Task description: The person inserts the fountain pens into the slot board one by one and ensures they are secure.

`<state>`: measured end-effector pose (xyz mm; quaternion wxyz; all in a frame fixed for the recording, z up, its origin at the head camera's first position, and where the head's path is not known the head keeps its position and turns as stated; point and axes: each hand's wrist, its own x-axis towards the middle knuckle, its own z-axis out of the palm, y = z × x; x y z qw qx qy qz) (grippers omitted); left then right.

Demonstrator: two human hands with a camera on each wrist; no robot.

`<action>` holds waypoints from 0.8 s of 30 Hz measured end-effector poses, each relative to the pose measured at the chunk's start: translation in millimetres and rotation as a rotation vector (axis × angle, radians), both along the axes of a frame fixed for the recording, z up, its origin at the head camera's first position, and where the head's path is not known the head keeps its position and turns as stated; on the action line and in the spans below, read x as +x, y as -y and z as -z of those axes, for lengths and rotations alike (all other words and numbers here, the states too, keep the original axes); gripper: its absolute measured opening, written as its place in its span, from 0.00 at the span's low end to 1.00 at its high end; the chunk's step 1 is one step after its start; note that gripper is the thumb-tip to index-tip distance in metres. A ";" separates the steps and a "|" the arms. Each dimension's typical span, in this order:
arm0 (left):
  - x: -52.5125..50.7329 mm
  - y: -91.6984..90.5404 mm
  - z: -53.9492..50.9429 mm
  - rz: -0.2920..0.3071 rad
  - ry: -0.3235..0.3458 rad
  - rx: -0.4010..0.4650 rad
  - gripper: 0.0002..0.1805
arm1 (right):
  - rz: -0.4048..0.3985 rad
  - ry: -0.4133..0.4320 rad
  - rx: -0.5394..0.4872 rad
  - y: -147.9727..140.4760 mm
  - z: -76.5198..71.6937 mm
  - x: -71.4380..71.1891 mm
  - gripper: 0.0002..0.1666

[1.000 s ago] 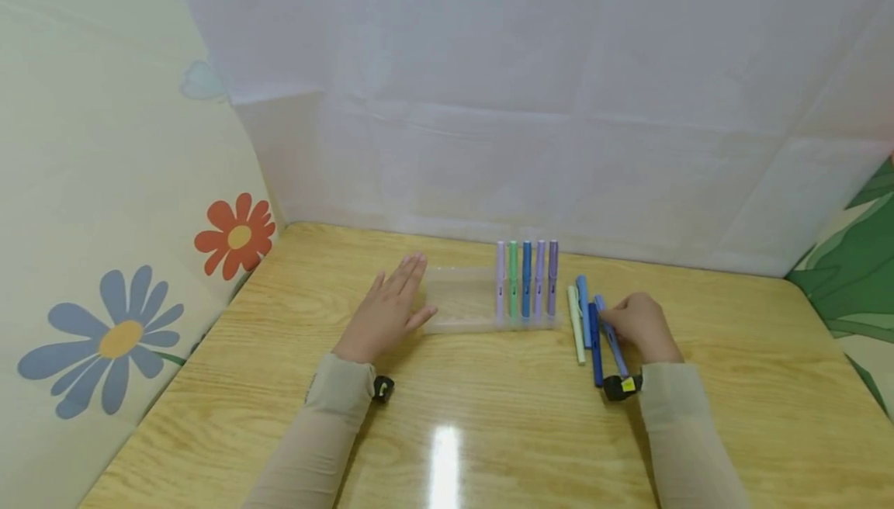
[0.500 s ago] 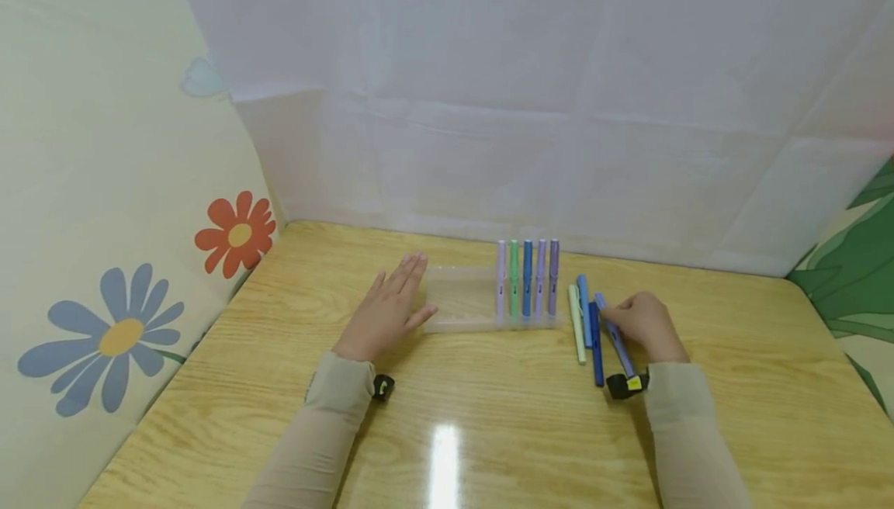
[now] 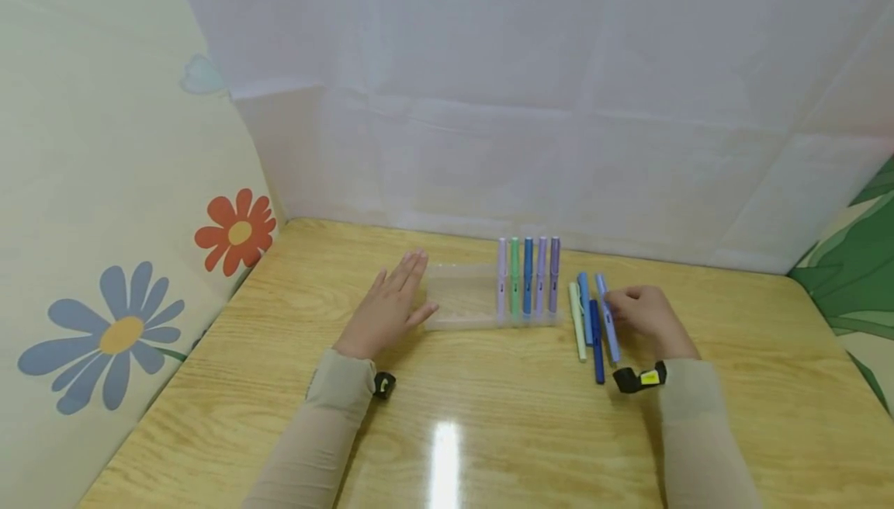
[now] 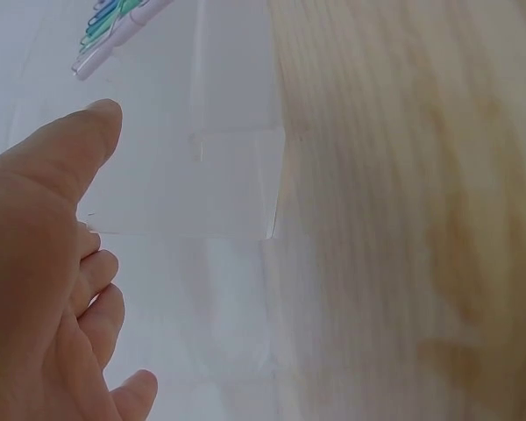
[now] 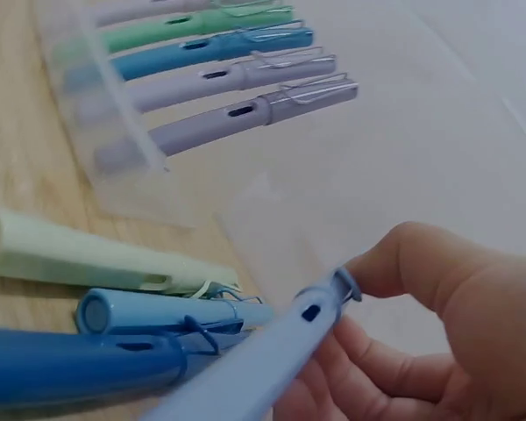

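Observation:
My left hand [image 3: 382,311] lies with straight fingers against the left end of a clear plastic pen stand [image 3: 457,323]. The left wrist view shows its thumb beside the stand's transparent end. Several capped pens lean side by side in the right part of the stand, among them a green pen [image 3: 515,280] and a dark purple pen [image 3: 555,276]. To the right of the stand, my right hand [image 3: 649,319] pinches a periwinkle pen [image 5: 263,360] near its cap, between thumb and fingers. Whether the pen's lower end touches the table cannot be told.
Left of the held pen, a pale green pen [image 3: 577,323], a light blue pen [image 3: 585,311] and a dark blue pen [image 3: 597,342] lie close together on the wooden table [image 3: 489,416]. A white cloth [image 3: 447,144] hangs behind the table.
My right hand has shifted slightly right and drawn the periwinkle pen up and away from the dark blue pen. My left hand stays at the stand's left end.

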<state>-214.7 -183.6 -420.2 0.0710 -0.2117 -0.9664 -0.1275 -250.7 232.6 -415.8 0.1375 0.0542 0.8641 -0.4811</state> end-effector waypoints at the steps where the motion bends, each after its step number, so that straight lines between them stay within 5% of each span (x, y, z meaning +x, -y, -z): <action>1: -0.1 -0.1 0.1 0.001 0.001 0.001 0.46 | 0.005 0.016 -0.041 -0.8 0.5 -0.5 0.31; 8: -0.4 -0.4 0.8 0.002 0.006 0.016 0.46 | 0.018 0.049 -0.252 -2.1 1.5 -1.0 0.32; 24: 0.4 -0.7 -0.7 0.001 0.008 0.012 0.46 | 0.085 -0.089 -0.350 14.0 -9.1 3.4 0.23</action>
